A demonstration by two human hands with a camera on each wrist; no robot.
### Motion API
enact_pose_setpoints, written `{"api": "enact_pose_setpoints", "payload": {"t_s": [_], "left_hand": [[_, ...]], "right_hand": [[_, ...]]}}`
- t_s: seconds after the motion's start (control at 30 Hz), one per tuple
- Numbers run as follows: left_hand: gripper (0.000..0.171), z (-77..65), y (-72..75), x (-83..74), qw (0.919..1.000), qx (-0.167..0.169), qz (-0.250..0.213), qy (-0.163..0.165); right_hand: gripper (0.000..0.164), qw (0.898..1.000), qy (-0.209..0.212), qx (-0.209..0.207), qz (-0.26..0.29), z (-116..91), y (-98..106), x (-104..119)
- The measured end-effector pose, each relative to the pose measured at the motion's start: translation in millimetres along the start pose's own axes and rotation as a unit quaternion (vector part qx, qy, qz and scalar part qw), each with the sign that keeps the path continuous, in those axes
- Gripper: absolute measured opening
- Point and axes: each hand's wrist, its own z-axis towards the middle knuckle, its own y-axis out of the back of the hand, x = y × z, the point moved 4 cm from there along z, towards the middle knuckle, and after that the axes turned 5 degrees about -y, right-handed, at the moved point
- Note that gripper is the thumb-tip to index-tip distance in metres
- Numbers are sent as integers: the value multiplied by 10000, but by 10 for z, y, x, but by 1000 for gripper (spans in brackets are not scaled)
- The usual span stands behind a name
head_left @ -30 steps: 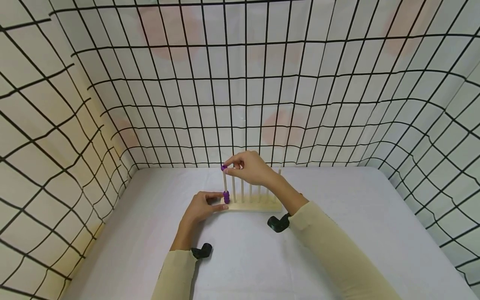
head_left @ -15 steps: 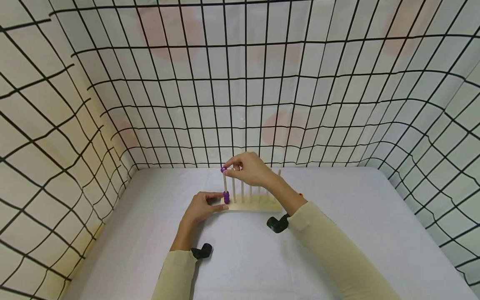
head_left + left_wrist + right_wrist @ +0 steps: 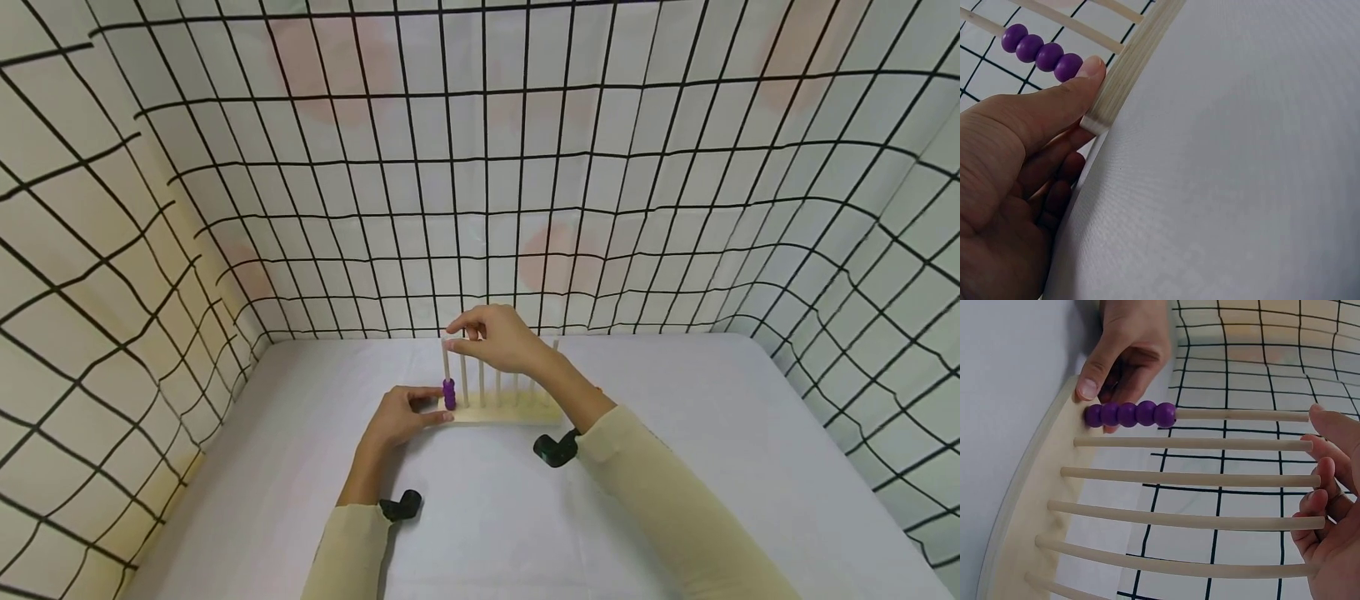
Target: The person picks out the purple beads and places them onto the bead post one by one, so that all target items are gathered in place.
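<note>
A pale wooden peg stand (image 3: 510, 412), its base carrying a row of upright pegs, sits on the table. Several purple beads (image 3: 1127, 414) are stacked at the foot of its leftmost peg (image 3: 1241, 415). My left hand (image 3: 401, 415) grips the left end of the base, thumb (image 3: 1088, 69) on top beside the lowest bead and fingers beneath the edge. At the top of the beaded peg is my right hand (image 3: 497, 337), thumb (image 3: 1329, 422) at its tip, fingers loosely bent and no bead between them. The other pegs in the right wrist view are bare.
Black wire mesh (image 3: 480, 167) over white sheeting stands behind and on both sides of the white table (image 3: 480, 517). A small orange object (image 3: 599, 388) peeks out behind the right forearm. Dark wrist-mounted cameras (image 3: 556, 449) sit on both wrists.
The purple bead my right hand pinched at the peg's top has left its fingers, and the stack below is taller by a bead. The left hand keeps its grip. The head view shifts slightly.
</note>
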Motion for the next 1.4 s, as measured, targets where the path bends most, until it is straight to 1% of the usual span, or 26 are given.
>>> {"api": "enact_pose_setpoints", "payload": {"t_s": [0.1,0.27,0.37,0.5,0.8,1.07,1.3,1.4], "left_hand": [[51,-16,-3,9,10000,-28,-51,8],[51,-13,-6,3,10000,-34,-55,-53],[51,-10,-5,8,10000,-30,-43,30],[52,-15,-3,14,9999,-20,-53,105],[53,-22,-3,7,9998,-38,-117,142],[53,-15,-17,3,9998,-35,-155,104],[52,-15,-23,14,9999,-38,-56,122],[52,-17,-26,11,9999,-37,-80,108]], "right_hand": [[30,10000,54,-62,52,-29,29,10],[29,9996,-20,-176,199,-98,109,-30],[30,9992,-75,-239,312,-135,168,-87],[32,9987,-120,-362,327,-189,252,-175],[31,9971,-260,-634,337,-380,466,-376],[30,9936,-505,-880,501,-590,674,-623],[35,9916,-781,-949,401,-787,792,-846],[36,9903,-929,-974,343,-870,832,-965]]}}
